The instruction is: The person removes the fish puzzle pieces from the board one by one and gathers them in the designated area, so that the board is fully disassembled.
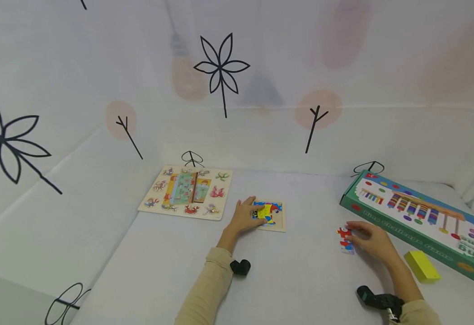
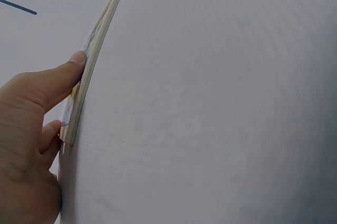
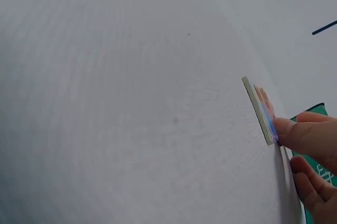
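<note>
Puzzle (image 1: 278, 228) lies flat just right of frame centre, bird picture part-filled in a pale tray. Left arm reaches up from the lower edge, sleeve (image 1: 210, 286) tan, palm down; left hand (image 1: 245, 216) lies over the puzzle's left side, fingers loosely extended, thumb on its face, pressing lightly.

Right arm comes in from lower right, wrist bent leftward. Right hand (image 1: 368, 239): fingers curved, thumb and forefinger at the right edge of red-and-blue pieces (image 1: 345, 246), seemingly a pinch; fingertips partly hidden.

Outward: yellow block (image 1: 422, 266) beside the right wrist; green box (image 1: 403, 234) slanting across the right; picture board (image 1: 226, 192) left of the puzzle, farther up. White cloth (image 1: 302, 280) under all.
</note>
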A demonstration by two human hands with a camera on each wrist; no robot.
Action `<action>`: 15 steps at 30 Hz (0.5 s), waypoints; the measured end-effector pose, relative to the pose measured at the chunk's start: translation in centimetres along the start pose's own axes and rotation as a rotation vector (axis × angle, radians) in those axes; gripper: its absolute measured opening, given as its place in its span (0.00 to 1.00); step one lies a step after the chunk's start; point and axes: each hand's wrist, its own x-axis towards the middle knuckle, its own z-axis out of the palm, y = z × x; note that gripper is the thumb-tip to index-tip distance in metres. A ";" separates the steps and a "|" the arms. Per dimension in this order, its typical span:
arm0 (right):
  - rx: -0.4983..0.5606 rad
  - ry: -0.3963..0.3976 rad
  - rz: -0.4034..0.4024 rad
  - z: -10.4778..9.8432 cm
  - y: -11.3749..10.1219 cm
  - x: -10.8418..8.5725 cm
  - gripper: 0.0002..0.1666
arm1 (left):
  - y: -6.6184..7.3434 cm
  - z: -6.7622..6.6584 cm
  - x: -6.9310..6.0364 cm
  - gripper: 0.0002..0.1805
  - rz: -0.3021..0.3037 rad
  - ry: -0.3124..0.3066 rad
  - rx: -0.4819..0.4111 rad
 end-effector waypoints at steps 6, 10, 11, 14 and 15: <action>0.012 -0.004 -0.006 -0.1 -0.1 0.1 0.22 | -0.2 0.1 0.1 0.29 -0.004 0.003 -0.010; 0.022 -0.009 -0.008 -0.3 -0.4 0.3 0.21 | -0.3 0.2 0.1 0.29 -0.001 0.002 -0.017; 0.020 -0.010 0.000 -0.3 -0.7 0.4 0.21 | -0.3 0.2 0.1 0.29 -0.002 0.000 -0.019; 0.007 -0.011 0.025 -0.3 -1.6 1.1 0.20 | -0.3 0.2 0.1 0.29 -0.004 -0.003 -0.023; 0.002 -0.004 0.024 -0.2 -2.0 1.4 0.20 | -0.3 0.2 0.2 0.29 -0.004 -0.004 -0.021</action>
